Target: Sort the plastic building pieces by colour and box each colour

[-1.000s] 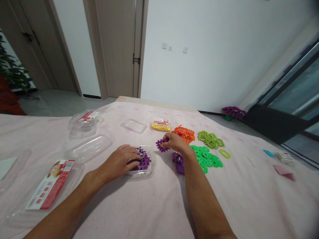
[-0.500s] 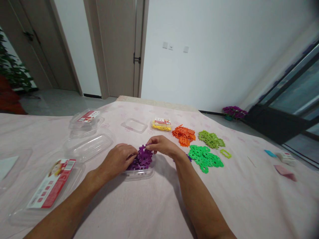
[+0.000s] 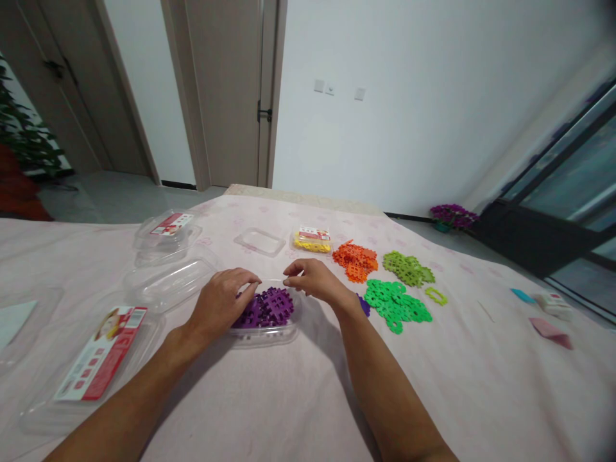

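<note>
In front of me stands a clear plastic container (image 3: 269,336) holding a pile of purple notched plastic building pieces (image 3: 278,305). My left hand (image 3: 225,296) is at its left and far side, thumb and index finger closed at the far rim; its other fingers are partly hidden. At the far right of the same rim, the fingertips of my right hand (image 3: 312,280) are pinched together on the edge. Bright green pieces (image 3: 395,301) lie to the right of my right forearm, with a few violet pieces (image 3: 364,305) partly hidden behind the wrist.
Orange pieces (image 3: 355,260), olive-green pieces (image 3: 407,268) and a yellow-green ring (image 3: 436,296) lie right. A closed box of yellow pieces (image 3: 312,241) and a clear lid (image 3: 260,242) sit behind. Clear containers (image 3: 168,282) and a labelled one (image 3: 99,353) are left.
The purple piece raised between my hands now lies flat on the pile in the container. My right hand has let go of it and is at the far rim; my left hand has shifted slightly left.
</note>
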`<state>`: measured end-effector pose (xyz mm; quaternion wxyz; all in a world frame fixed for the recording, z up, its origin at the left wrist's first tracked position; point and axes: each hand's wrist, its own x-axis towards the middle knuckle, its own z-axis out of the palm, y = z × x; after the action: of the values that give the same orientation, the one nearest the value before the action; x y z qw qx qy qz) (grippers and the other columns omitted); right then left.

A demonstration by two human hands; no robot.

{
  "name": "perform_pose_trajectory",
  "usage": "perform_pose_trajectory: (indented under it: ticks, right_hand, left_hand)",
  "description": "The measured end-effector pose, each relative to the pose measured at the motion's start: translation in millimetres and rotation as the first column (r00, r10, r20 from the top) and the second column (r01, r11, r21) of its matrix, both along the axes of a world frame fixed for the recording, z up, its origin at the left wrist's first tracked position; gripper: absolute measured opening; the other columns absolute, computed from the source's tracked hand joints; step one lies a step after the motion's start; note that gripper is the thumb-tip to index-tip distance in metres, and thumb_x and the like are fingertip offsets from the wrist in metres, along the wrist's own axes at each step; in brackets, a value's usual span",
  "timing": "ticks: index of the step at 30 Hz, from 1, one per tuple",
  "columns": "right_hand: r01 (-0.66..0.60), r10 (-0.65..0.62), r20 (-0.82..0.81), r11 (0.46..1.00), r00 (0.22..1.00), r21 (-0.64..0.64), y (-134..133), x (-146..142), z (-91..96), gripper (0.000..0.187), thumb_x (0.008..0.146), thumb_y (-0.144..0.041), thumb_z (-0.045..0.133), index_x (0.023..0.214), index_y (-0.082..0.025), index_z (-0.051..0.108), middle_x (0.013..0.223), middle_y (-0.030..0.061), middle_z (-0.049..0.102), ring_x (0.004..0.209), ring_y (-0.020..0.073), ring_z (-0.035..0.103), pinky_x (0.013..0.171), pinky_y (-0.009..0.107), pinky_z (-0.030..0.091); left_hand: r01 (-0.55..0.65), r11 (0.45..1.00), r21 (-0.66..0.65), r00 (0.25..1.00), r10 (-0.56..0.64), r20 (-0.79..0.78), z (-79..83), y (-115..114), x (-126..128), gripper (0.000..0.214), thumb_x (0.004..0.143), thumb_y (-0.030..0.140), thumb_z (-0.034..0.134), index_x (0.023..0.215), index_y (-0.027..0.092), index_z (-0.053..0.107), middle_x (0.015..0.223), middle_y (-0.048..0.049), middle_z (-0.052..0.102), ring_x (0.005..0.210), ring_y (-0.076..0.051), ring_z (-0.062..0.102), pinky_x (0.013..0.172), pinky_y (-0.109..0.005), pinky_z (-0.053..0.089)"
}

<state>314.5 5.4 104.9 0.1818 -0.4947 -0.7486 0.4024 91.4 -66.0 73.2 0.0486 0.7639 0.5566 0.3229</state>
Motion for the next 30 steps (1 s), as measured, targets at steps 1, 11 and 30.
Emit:
perform_pose_trajectory:
  ticks: [1,11,30]
  right_hand:
    - [-0.009,0.008,0.018,1.0,1.0,0.008,-1,1,1.5,0.021,0.075,-0.023,0.072,0.095,-0.016,0.071,0.076,0.0018,0.068,0.06,0.0106,0.058,0.048,0.019,0.038]
    - [-0.229,0.228,-0.028,0.971,0.973,-0.066,-6,9,16.9,0.013,0.074,-0.017,0.068,0.086,-0.016,0.074,0.072,-0.001,0.068,0.063,0.0094,0.058,0.058,0.02,0.042]
    - [0.062,-0.103,0.706,0.995,0.701,0.083,1,132,-4.7,0.065,0.059,-0.018,0.08,0.122,-0.025,0.068,0.114,0.0063,0.072,0.101,0.026,0.067,0.075,0.028,0.047]
  left_hand:
    - [-0.009,1.0,0.006,1.0,0.009,0.006,-0.4,0,-1,0.026,0.094,0.034,0.048,0.094,0.023,0.071,0.102,-0.0046,0.074,0.097,-0.023,0.065,0.092,-0.037,0.044]
    - [0.11,0.994,0.022,0.993,-0.111,0.045,-4.2,2,0,0.025,0.092,0.038,0.054,0.099,0.025,0.074,0.113,-0.0039,0.074,0.113,-0.024,0.063,0.101,-0.041,0.043]
    - [0.343,0.938,0.044,0.927,-0.331,-0.174,-4.1,-8,21,0.017,0.082,0.04,0.068,0.087,0.024,0.068,0.088,-0.0023,0.071,0.089,-0.021,0.064,0.108,-0.048,0.032]
